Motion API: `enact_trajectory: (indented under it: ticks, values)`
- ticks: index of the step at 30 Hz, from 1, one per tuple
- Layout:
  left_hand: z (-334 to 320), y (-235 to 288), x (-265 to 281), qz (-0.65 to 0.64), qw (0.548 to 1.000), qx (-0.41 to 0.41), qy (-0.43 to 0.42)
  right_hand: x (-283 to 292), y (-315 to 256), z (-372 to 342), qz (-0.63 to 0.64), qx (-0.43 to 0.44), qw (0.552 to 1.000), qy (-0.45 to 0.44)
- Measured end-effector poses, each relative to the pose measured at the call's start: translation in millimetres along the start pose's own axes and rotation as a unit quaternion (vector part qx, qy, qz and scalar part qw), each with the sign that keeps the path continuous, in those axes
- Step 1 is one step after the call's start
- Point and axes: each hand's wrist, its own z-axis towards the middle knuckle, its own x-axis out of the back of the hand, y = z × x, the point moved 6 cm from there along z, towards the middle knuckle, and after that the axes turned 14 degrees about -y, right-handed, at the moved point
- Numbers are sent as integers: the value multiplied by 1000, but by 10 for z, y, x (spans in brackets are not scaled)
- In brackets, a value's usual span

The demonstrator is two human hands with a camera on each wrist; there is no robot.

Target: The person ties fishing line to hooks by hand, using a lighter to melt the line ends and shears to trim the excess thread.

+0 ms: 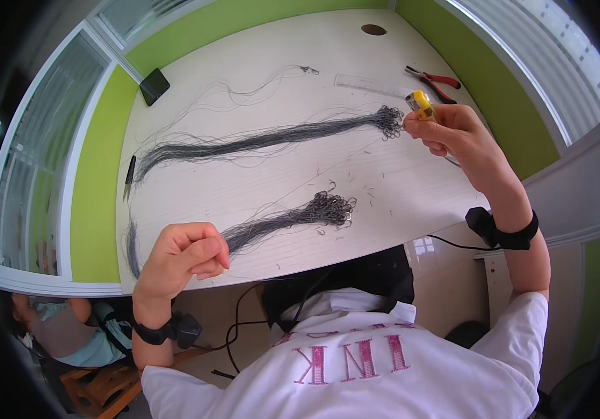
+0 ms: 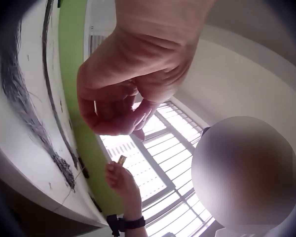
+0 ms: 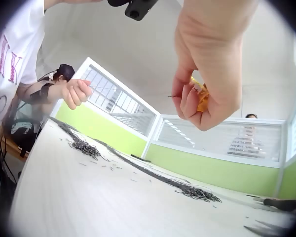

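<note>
My right hand (image 1: 453, 136), raised over the table's right side, grips a yellow lighter (image 1: 422, 100). In the right wrist view a thin dark shank (image 3: 171, 96) pokes out from between its fingertips. My left hand (image 1: 179, 255) is raised near the front edge, thumb and fingers pinched together; a thin fishing line (image 3: 101, 88) leads off from them in the right wrist view. Close beside it lies a bundle of fishing hooks (image 1: 331, 208) tied to grey lines. A second, longer bundle of hooked lines (image 1: 265, 140) stretches across the table, its hooks near my right hand.
Red-handled pliers (image 1: 442, 79) and a clear ruler (image 1: 370, 85) lie at the back right. Black-handled scissors (image 1: 130, 174) are at the left edge. Loose hooked lines (image 1: 230, 87) spread behind the bundles, and small clippings (image 1: 368, 187) are scattered mid-table. Green partitions (image 1: 94, 195) border the table.
</note>
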Motion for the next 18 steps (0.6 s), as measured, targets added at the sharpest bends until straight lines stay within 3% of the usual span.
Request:
enact_trajectory:
  ticks: [4, 6, 9, 14, 18]
  values:
    - [-218, 339, 658, 70, 996, 40, 35, 346, 328, 197, -26, -82, 995, 43]
    - [-265, 463, 1134, 146, 971, 71, 175, 373, 393, 283, -34, -100, 993, 55]
    - [-95, 498, 1615, 243, 941, 74, 224, 326, 475, 467, -14, -115, 992, 58]
    - [220, 392, 1889, 282, 921, 93, 251, 342, 486, 674, -120, -111, 984, 63]
    - [283, 303, 1995, 328, 900, 107, 265, 346, 510, 703, -137, -110, 982, 67]
